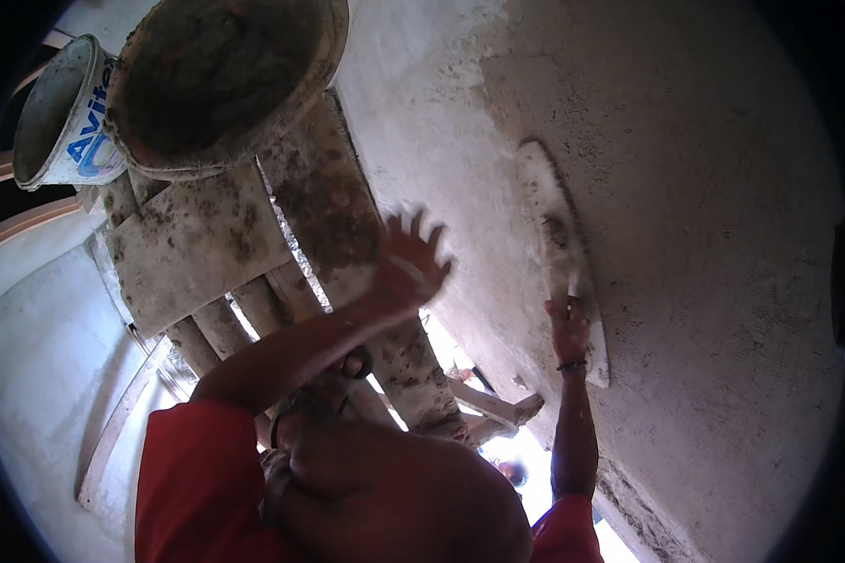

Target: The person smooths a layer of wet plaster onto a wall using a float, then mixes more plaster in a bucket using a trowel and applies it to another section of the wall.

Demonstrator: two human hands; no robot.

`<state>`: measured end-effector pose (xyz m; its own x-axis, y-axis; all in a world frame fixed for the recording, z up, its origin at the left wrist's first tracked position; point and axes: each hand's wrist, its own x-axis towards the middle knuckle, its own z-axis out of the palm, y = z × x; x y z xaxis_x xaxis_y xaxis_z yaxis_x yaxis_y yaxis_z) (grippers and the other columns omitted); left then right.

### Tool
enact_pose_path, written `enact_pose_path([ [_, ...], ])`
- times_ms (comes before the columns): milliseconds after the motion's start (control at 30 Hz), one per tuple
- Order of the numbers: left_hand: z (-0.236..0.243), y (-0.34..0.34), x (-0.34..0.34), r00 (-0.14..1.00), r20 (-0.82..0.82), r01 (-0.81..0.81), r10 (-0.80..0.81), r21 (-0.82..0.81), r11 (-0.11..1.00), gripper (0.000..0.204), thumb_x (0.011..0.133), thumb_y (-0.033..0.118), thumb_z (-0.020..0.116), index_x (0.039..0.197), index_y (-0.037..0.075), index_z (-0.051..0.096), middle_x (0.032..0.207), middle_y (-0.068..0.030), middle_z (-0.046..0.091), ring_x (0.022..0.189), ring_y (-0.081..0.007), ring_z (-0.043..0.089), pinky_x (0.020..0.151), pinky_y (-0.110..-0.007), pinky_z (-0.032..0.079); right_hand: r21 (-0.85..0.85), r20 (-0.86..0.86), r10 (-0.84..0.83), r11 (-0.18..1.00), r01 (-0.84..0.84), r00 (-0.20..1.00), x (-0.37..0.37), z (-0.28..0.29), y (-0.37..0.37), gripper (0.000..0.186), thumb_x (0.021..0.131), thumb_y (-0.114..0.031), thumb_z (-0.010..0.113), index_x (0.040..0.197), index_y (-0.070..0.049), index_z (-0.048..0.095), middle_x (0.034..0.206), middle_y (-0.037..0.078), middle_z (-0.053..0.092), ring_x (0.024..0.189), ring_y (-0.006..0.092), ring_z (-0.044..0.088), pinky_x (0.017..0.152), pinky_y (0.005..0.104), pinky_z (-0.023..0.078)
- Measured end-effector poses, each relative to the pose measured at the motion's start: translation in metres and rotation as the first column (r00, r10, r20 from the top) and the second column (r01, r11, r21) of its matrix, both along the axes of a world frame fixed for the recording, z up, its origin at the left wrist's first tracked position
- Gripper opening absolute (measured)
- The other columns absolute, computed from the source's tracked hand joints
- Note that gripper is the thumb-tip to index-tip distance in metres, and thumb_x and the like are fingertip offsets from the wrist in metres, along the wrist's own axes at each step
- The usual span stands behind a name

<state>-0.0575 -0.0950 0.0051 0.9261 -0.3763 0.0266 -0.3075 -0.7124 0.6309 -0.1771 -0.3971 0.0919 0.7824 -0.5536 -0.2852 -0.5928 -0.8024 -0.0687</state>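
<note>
My right hand [567,330] grips a long, pale plastering float [545,183] that lies flat against the rough grey wall [714,235] on the right; its long blade runs upward from my hand. My left hand [413,258] is raised in mid-air, its fingers spread and slightly blurred, with nothing in it. It is above the stained scaffold planks [314,197], to the left of the float and apart from it.
A large basin [141,141] of wet grey mortar and a white bucket [52,122] stand at the upper left on stained boards [197,244] laid over poles, with gaps between them. Pale curved walls [33,347] are on the left. A wooden beam [488,403] shows below the planks.
</note>
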Motion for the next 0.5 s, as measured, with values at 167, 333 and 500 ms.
enact_pose_path([
  [167, 0.004, -0.119, -0.031, 0.368, -0.866, -0.212, -0.337, -0.432, 0.877, 0.081, 0.092, 0.059, 0.051, 0.146, 0.005, 0.026, 0.141, -0.0271, 0.041, 0.131, -0.0431, 0.04, 0.108, -0.047, 0.035, 0.061, -0.138, 0.075, 0.996, -0.067, 0.988, 0.036, -0.028, 0.01, 0.046, 0.087, -0.047, 0.063, 0.11, -0.007, 0.061, 0.097, 0.026, 0.066, 0.095, 0.0474, 0.061, 0.077, 0.0556, 0.048],
  [333, -0.018, -0.213, 0.001, 0.091, -0.927, -0.784, -0.363, -0.291, 0.548, 0.087, 0.093, 0.059, 0.05, 0.153, 0.017, 0.003, 0.155, -0.019, 0.019, 0.137, -0.0396, 0.031, 0.102, -0.057, 0.038, 0.079, -0.058, 0.219, 0.974, -0.214, 0.974, 0.07, -0.04, 0.023, 0.034, 0.092, -0.035, 0.056, 0.112, -0.007, 0.061, 0.091, 0.029, 0.065, 0.093, 0.0494, 0.061, 0.078, 0.058, 0.047],
  [500, -0.059, -0.246, 0.017, 0.153, -0.973, -0.923, -0.174, -0.204, 0.327, 0.074, 0.095, 0.047, 0.051, 0.151, 0.023, 0.009, 0.14, -0.0182, 0.037, 0.106, -0.0369, 0.052, 0.076, -0.051, 0.051, 0.041, 0.025, 0.503, 0.863, -0.504, 0.864, 0.062, -0.023, 0.036, 0.041, 0.091, -0.021, 0.059, 0.128, -0.004, 0.054, 0.119, 0.027, 0.06, 0.11, 0.0413, 0.058, 0.092, 0.0498, 0.046],
])
